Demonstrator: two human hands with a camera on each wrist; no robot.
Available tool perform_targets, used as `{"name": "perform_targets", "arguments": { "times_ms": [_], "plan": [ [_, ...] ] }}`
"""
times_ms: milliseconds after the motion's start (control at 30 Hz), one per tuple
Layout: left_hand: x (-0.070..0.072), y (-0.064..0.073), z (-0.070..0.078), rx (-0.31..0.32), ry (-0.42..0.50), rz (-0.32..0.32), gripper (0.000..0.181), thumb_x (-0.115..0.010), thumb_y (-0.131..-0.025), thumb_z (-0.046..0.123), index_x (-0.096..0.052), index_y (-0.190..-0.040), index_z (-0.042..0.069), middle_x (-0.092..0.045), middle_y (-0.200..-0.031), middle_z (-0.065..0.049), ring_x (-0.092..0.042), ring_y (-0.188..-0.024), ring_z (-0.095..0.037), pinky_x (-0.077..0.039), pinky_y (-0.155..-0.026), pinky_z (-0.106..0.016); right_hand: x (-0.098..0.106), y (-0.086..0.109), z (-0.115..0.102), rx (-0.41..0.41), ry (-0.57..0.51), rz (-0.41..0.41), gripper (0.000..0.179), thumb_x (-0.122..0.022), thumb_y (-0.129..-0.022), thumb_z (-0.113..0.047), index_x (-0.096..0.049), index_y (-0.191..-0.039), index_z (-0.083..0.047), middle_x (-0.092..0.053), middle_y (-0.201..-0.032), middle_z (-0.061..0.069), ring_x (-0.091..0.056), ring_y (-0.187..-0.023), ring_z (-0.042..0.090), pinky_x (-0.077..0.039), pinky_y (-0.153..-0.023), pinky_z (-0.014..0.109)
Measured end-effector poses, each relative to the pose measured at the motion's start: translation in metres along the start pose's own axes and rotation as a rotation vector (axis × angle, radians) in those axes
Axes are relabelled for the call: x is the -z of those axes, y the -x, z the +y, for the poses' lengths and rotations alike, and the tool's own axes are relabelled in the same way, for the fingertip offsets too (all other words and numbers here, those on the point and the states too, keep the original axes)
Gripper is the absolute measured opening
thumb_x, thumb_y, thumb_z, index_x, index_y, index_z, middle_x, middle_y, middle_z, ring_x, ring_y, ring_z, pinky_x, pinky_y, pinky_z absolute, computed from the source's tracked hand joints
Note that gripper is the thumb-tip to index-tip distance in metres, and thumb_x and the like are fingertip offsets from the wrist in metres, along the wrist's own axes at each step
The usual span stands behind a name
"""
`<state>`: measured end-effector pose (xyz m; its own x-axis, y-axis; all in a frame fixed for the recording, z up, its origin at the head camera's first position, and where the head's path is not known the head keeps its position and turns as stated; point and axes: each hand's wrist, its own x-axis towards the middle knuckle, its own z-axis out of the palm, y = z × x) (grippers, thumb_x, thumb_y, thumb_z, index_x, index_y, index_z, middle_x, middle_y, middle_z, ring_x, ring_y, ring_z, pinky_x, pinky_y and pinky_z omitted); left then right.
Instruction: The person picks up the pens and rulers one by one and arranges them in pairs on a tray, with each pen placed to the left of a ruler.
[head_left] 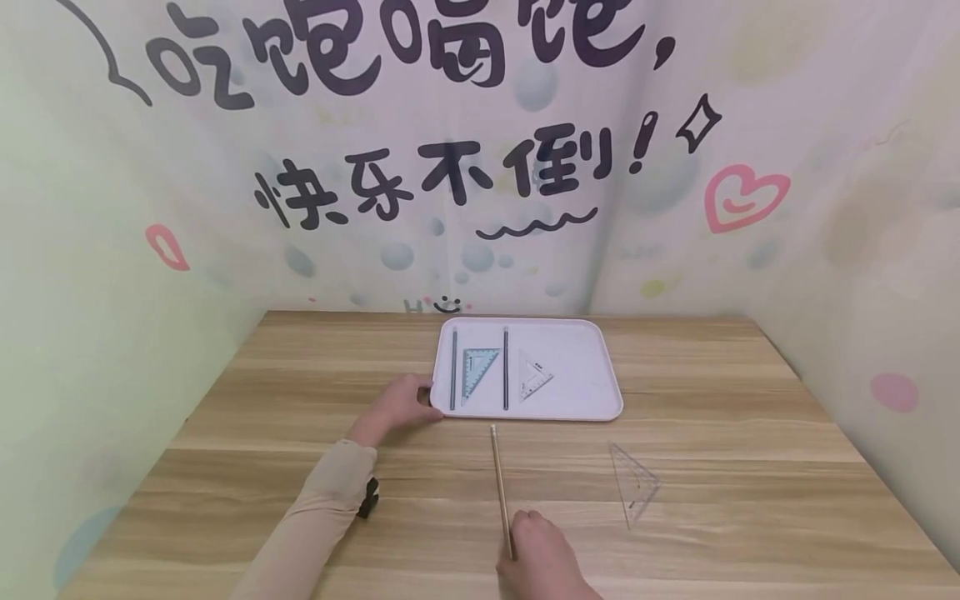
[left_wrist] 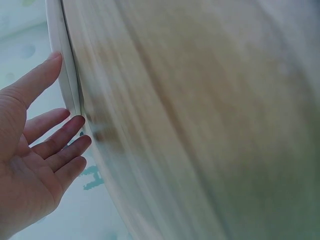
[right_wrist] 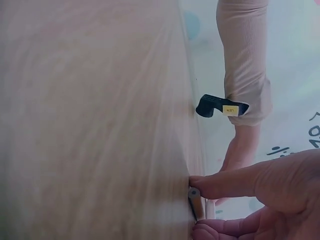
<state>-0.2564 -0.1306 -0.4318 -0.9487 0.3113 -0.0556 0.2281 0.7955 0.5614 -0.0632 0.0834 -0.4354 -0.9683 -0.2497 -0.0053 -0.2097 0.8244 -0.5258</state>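
My left hand (head_left: 403, 402) is at the near left corner of the white tray (head_left: 585, 407). In the left wrist view its thumb (left_wrist: 42, 75) meets the tray's rim, and the other fingers are spread, slightly bent, beside the edge. My right hand (head_left: 542, 554) pinches the lower end of a light wooden pencil (head_left: 499, 475) between thumb and fingers. The pencil points away, its far end just short of the tray. On the tray lie a grey-blue pencil (head_left: 453, 371), a teal set square (head_left: 477, 369), a black pencil (head_left: 506, 371) and a clear set square (head_left: 535, 378).
Another clear set square (head_left: 636, 483) lies on the wooden table (head_left: 750, 533), right of the pencil. The tray stands near the table's back edge, close to a printed wall covering (head_left: 450, 250). A black wrist strap device (head_left: 368, 498) hangs at the left sleeve.
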Motion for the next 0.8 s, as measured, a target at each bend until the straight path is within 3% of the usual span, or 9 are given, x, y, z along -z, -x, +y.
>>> {"name": "perform_targets", "arguments": {
  "times_ms": [333,600,800],
  "plan": [
    [0.0004,0.001,0.0015,0.004,-0.003,0.001,0.034,-0.078,-0.069,0.019,-0.066,-0.1,0.009,-0.06,-0.089,-0.001,-0.046,-0.075,-0.015,-0.036,-0.065,-0.029,0.0015,0.0012,0.0036,-0.039,-0.091,0.014,0.014,-0.065,-0.057,0.001,-0.057,-0.069,-0.002,-0.051,-0.063,0.002,-0.047,-0.057,0.014,-0.04,-0.051,0.03],
    [0.0002,0.0009,0.0014,0.008,-0.004,0.004,0.035,-0.078,-0.069,0.02,-0.066,-0.101,0.01,-0.06,-0.091,-0.002,-0.046,-0.077,-0.015,-0.038,-0.068,-0.03,0.0021,-0.0019,0.0022,-0.154,-0.154,-0.011,0.013,-0.068,-0.06,0.0,-0.06,-0.069,0.0,-0.055,-0.064,0.005,-0.05,-0.06,0.017,-0.043,-0.053,0.033],
    [0.0005,0.0002,0.0009,0.001,0.0,-0.001,0.034,-0.078,-0.069,0.019,-0.066,-0.099,0.009,-0.06,-0.085,-0.002,-0.046,-0.072,-0.015,-0.037,-0.063,-0.029,0.0021,-0.002,0.0016,-0.167,-0.158,0.01,0.012,-0.067,-0.06,0.002,-0.059,-0.07,0.002,-0.058,-0.067,0.008,-0.053,-0.062,0.019,-0.045,-0.056,0.034]
  ]
}}
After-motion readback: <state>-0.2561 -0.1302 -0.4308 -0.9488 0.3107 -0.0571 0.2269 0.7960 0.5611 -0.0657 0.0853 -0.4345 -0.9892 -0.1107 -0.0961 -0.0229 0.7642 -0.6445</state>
